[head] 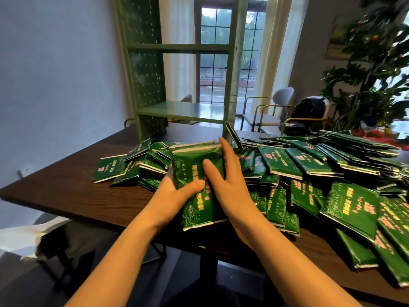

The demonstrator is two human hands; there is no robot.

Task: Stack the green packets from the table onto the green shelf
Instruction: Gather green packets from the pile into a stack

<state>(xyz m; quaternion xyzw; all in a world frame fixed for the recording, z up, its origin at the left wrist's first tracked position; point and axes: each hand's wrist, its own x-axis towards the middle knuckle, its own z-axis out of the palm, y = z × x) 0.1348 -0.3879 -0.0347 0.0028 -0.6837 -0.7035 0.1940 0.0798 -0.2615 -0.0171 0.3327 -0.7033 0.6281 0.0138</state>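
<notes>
A bundle of green packets [194, 167] with yellow print is held between both hands above the near middle of the dark wooden table [66, 187]. My left hand [177, 191] grips its left side, thumb across the front. My right hand [223, 180] clasps its right side, fingers along the edge and thumb on the face. Several more green packets [309, 165] lie heaped across the table to the right and behind. The green shelf [177, 111] stands at the far side of the table, its lower board bare.
The shelf's perforated green side panel [143, 69] and post [234, 63] rise behind the heap. Chairs [272, 107] and a dark bag [309, 114] sit beyond the table. A large plant [376, 69] fills the right. A white cloth [55, 235] hangs at lower left.
</notes>
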